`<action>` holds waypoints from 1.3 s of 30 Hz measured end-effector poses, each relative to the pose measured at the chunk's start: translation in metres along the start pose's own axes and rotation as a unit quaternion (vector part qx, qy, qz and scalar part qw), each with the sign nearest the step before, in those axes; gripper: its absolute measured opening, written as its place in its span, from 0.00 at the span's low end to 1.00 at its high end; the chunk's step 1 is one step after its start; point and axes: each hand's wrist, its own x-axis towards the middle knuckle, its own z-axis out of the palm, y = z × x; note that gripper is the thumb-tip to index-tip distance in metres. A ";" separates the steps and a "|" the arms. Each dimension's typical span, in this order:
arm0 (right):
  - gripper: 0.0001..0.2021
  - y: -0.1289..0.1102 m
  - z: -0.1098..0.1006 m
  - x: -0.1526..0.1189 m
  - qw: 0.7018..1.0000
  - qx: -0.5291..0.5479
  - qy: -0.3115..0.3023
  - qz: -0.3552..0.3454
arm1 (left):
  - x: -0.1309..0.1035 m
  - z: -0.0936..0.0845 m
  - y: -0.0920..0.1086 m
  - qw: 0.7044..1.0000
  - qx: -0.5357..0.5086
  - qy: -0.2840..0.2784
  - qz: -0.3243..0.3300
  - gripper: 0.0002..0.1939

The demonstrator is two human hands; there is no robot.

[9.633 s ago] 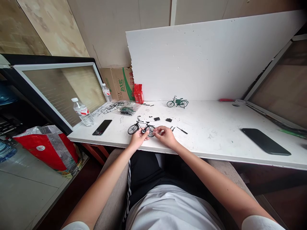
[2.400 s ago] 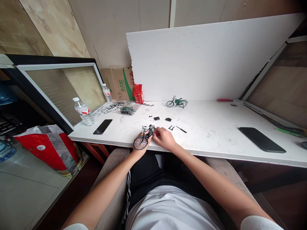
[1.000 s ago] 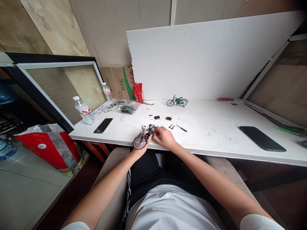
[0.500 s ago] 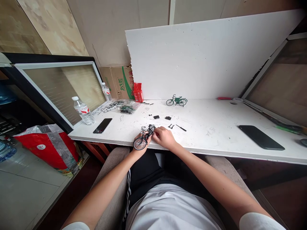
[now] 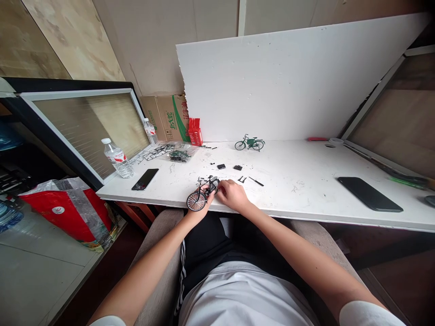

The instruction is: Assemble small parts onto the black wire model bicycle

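A black model bicycle (image 5: 197, 201) is tilted over the table's front edge, its spoked front wheel toward my body. My left hand (image 5: 203, 211) is closed round its frame from below. At the rear end of the bicycle, my right hand (image 5: 234, 195) has its fingers pinched together against the wheel; the fingertips are partly hidden. Just beyond my right hand lie two small black pegs (image 5: 242, 179) and a thin black-handled screwdriver (image 5: 256, 181). Farther back are a flat black piece (image 5: 221, 166) and another small black part (image 5: 238, 167).
A green model bicycle (image 5: 249, 143) stands near the white back panel (image 5: 272, 86). Left are a phone (image 5: 145, 179), a water bottle (image 5: 118, 158), a bag of parts (image 5: 180, 155), part frames (image 5: 154, 153) and a red box (image 5: 195, 132). A dark phone (image 5: 370, 194) lies right.
The black bicycle has turned slightly in my left hand, its front wheel shifting a little left and up. My right hand stays at its rear end.
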 end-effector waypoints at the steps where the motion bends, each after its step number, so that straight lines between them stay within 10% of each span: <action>1: 0.07 0.000 0.000 0.000 1.000 0.005 0.003 0.005 | 0.001 -0.001 0.002 1.000 0.008 0.003 0.002 0.16; 13: 0.10 0.045 -0.031 0.015 0.997 -0.009 0.041 0.059 | 0.023 -0.021 -0.003 0.976 -0.155 0.050 -0.148 0.27; 19: 0.10 0.070 -0.042 0.017 0.995 -0.059 -0.039 0.074 | 0.027 -0.030 -0.005 0.953 -0.242 0.024 -0.181 0.26; 32: 0.12 0.051 -0.034 0.013 0.994 0.038 -0.064 -0.080 | 0.030 -0.038 -0.011 0.943 -0.276 -0.005 -0.188 0.19; 39: 0.10 0.049 -0.014 0.008 0.999 -0.008 0.025 -0.032 | 0.030 -0.038 -0.007 0.935 -0.303 -0.006 -0.186 0.16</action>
